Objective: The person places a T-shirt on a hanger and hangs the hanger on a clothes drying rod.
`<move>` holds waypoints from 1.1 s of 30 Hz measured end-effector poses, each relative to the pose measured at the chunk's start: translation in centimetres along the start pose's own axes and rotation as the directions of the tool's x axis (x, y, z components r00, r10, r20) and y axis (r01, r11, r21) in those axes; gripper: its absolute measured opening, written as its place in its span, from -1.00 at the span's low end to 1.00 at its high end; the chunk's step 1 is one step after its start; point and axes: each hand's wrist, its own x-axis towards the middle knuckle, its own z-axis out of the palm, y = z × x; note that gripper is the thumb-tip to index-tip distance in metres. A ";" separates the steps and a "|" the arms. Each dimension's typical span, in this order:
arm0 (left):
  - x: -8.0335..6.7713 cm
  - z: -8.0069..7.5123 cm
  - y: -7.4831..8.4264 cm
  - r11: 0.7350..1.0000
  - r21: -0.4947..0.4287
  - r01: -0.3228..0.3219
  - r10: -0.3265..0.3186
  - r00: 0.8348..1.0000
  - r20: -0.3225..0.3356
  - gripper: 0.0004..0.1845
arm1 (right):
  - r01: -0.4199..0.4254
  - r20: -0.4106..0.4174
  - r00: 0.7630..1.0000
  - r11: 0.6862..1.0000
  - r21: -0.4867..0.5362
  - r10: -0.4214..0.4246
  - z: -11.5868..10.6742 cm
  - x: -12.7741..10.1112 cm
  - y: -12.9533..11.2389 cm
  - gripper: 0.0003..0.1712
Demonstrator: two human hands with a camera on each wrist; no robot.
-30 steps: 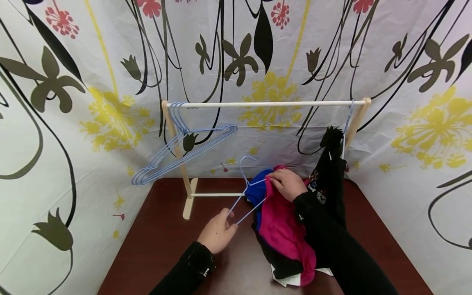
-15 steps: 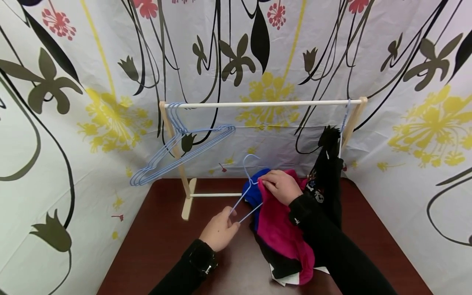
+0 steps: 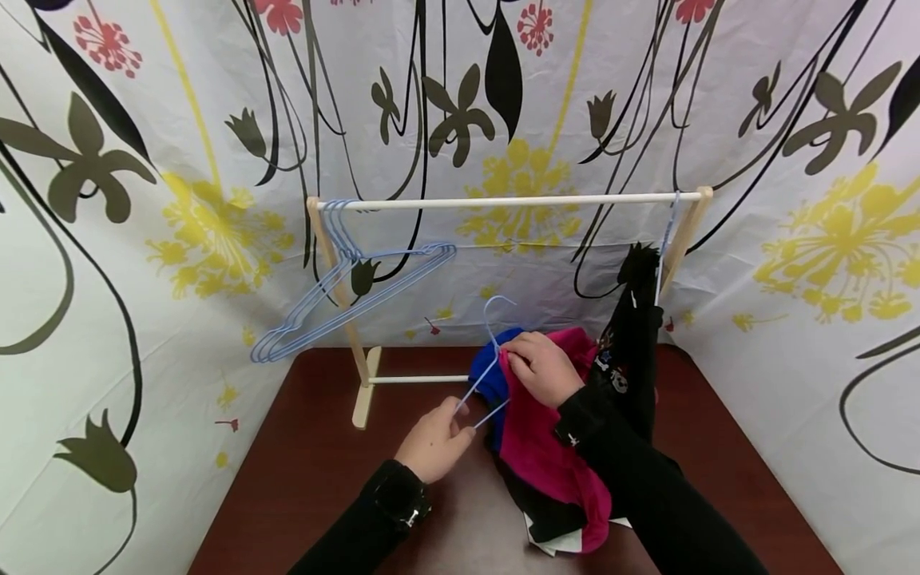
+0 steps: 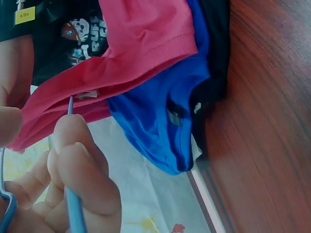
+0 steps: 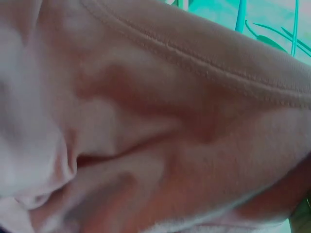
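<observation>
My left hand [image 3: 434, 443] pinches one end of a light blue wire hanger [image 3: 477, 385], whose hook points up. The hanger's other end runs inside a pink T-shirt [image 3: 539, 455] and is hidden there. My right hand [image 3: 542, 369] grips the pink T-shirt's edge close to the hanger's neck. In the left wrist view, the fingers [image 4: 90, 179] hold the wire where it passes into the pink opening. A blue T-shirt [image 4: 155, 116] lies beneath the pink one. Close-up cloth with a stitched seam [image 5: 194, 60] fills most of the right wrist view.
A small clothes rack [image 3: 503, 202] stands on the dark red table [image 3: 287, 495]. Several bare blue hangers [image 3: 359, 303] hang at its left end. At its right end hangs a black garment [image 3: 625, 359]. Patterned curtain [image 3: 180, 120] surrounds the table.
The hanger has shifted a little right, deeper into the pink T-shirt, with my left hand following. My right hand and the shirt edge have come left, up to the hanger's neck.
</observation>
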 end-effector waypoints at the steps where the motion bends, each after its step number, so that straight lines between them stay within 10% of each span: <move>1: 0.0 -0.1 0.0 1.000 -0.004 -0.002 0.002 1.000 0.003 -0.71 | 0.002 -0.015 1.000 1.000 0.014 -0.002 0.2 0.1 -0.2 -0.77; 12: 0.4 0.6 1.2 0.998 -0.055 -0.017 0.019 0.999 0.038 -0.70 | -0.020 -0.051 0.998 1.000 0.004 0.020 0.9 0.1 -1.3 -0.70; 25: 0.6 -0.6 0.5 0.968 -0.178 -0.177 0.194 0.978 0.081 -0.62 | -0.184 0.050 0.983 0.971 0.149 0.179 -1.3 -0.1 0.2 -0.72; 33: 1.4 -1.1 -2.2 0.787 -0.587 -0.190 0.255 0.967 0.029 -0.28 | -0.285 0.044 0.958 0.925 0.253 0.283 -2.5 -0.7 1.2 -0.69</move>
